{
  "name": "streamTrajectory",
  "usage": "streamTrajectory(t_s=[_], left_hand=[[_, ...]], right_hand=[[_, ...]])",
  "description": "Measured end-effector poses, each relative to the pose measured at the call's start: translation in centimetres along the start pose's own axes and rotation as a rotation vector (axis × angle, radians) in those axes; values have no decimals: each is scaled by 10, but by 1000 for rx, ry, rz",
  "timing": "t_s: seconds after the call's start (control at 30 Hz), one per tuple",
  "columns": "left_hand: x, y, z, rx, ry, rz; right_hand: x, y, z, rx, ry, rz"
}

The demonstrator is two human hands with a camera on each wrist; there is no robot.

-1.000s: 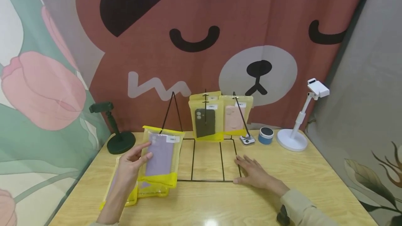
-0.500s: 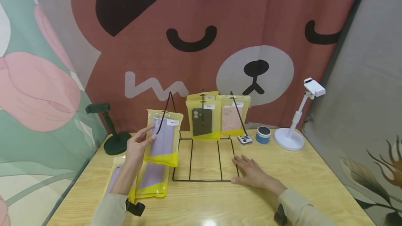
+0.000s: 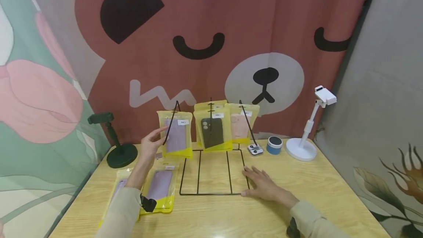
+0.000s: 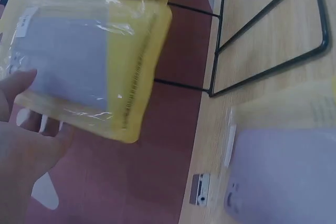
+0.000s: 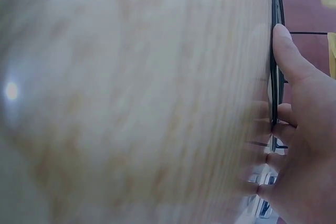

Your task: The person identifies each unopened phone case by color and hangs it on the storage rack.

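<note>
My left hand (image 3: pixel 149 151) pinches the left edge of a yellow-and-clear pouch (image 3: pixel 176 144) holding a purple phone case, thumb in front and fingers behind in the left wrist view. The pouch hangs upright at the left hook (image 3: pixel 169 129) of a black wire rack (image 3: pixel 211 194), whose prong slants across its front. Beside it on the rack hang pouches with a dark phone case (image 3: pixel 211 139) and a pink one (image 3: pixel 237 129); another pouch shows behind the dark one. My right hand (image 3: pixel 261 183) rests at the rack base's right side, fingers extended, thumb along the wire in the right wrist view.
Two more pouches with purple cases, one nearer (image 3: pixel 160 184) and one partly behind my left forearm (image 3: pixel 115 188), lie on the table's left. A dark green stand (image 3: pixel 122 156) is behind them. At right are a flat square item (image 3: pixel 255 150), a blue cylinder (image 3: pixel 274 148) and a white stand (image 3: pixel 300 150).
My left hand has carried the purple-case pouch up and back along the left hook, uncovering the pouches lying below. My right hand has stayed at the rack's base.
</note>
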State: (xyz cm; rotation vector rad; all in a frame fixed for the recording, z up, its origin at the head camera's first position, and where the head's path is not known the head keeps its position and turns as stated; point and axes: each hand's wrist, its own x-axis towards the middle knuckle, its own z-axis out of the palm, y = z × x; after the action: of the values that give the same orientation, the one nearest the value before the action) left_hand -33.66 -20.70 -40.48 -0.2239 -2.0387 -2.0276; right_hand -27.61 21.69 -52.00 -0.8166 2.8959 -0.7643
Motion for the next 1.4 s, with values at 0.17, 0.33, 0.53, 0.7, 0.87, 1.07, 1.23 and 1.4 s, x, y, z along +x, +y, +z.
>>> streamTrajectory(t_s=[0.17,0.33,0.53,0.7,0.87,1.07,1.23,1.4], left_hand=[[-16,-4,-23,116,-140,-15],[-49,-6,-59,399,-195,-32],[-92,-19,-107,835,-213,26],[-113,-37,-136,1015,-216,-43],[-122,-50,-146,1090,-182,-168],[-117,-55,-142,1094,-107,-297],[-112,-51,-137,1091,-102,-376],[-106,-51,-139,1030,-74,-364]], right_hand=[[-2,2,4,1,-10,1],[0,3,4,10,-9,6],[1,4,0,-1,-4,7],[0,4,-3,-1,9,9],[0,2,-2,9,-3,3],[-1,1,2,12,-6,17],[-1,2,3,18,-16,25],[2,2,3,4,-11,21]])
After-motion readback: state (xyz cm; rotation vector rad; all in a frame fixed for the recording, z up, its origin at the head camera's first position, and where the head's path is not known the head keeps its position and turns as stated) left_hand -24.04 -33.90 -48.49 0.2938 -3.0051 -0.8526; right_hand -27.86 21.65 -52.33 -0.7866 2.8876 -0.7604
